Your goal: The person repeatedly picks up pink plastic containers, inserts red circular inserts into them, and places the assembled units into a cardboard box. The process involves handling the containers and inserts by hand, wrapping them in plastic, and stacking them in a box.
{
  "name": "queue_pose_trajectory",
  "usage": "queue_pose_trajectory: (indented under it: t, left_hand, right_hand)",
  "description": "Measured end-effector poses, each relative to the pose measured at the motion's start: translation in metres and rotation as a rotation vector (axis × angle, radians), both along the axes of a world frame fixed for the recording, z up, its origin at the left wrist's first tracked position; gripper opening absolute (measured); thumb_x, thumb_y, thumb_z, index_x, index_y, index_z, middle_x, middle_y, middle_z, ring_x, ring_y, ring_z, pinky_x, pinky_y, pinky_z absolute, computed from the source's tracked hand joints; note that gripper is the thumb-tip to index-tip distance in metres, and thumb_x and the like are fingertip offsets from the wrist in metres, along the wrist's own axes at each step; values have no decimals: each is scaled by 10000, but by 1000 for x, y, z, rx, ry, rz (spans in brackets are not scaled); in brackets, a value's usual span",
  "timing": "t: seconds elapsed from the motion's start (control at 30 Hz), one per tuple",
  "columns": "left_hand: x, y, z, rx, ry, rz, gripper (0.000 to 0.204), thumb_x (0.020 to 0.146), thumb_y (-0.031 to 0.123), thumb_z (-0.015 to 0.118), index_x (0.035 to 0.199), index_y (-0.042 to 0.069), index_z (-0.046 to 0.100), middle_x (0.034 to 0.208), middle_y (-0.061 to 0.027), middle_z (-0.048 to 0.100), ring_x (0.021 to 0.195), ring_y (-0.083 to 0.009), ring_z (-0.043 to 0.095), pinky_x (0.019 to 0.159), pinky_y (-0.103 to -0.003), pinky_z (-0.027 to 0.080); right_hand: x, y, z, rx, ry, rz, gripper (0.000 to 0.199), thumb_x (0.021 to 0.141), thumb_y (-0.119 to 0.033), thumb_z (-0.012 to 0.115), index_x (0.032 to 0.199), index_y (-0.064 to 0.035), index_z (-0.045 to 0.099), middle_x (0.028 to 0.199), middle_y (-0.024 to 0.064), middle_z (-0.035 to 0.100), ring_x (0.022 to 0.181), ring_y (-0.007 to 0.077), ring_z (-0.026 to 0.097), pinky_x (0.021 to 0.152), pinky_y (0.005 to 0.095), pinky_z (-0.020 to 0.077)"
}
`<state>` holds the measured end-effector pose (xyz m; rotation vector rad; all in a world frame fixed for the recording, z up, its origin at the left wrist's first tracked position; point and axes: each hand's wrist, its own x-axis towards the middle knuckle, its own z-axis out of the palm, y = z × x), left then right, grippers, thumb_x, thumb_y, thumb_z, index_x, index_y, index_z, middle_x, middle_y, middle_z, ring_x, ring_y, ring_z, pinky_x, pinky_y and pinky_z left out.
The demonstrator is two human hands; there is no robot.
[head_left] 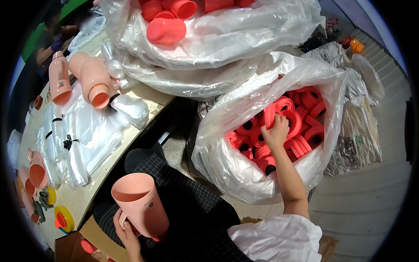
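My left hand (125,231) is closed round the handle of a tall pink mug (146,212), held upright over my lap with its open mouth up. A small dark mark shows on the mug's side. My right arm reaches into a large clear plastic bag (227,185) full of round red lids (299,146), several with black centres. There my right hand (276,133) pinches a red lid (269,115) that stands on edge, its fingertips partly hidden. Another red lid (291,122) lies right against the fingers.
Behind stands a bigger clear bag (244,37) holding red cups (166,30). On the table (155,94) at left are pink bottles (60,78), clear plastic sleeves (94,135) and a yellow tape roll (65,218). An open cardboard box (100,238) sits below; a person (54,41) is far left.
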<state>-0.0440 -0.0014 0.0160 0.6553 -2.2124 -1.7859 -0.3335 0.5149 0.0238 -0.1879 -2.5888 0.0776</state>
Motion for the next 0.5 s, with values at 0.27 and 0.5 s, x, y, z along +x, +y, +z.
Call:
queue_pose_trajectory:
  t: [0.27, 0.5]
  left_hand:
    - [2, -2, 10, 102, -105, -41, 444, 1059, 383, 479, 1319, 28, 535, 806, 24, 563, 563, -32, 442, 502, -182, 363]
    - [29, -21, -18, 37, 91, 125, 481, 1049, 410, 498, 1314, 10, 532, 848, 11, 584, 578, -25, 444, 493, -173, 325]
  right_hand:
    - [89, -120, 22, -904, 169, 563, 454, 988, -204, 528, 1350, 67, 482, 1269, 182, 579, 1181, 303, 584, 1047, 419, 434]
    - [11, -65, -16, -2033, 268, -18, 372, 1055, -365, 474, 1226, -51, 577, 1237, 124, 621, 1112, 245, 633, 904, 453, 541]
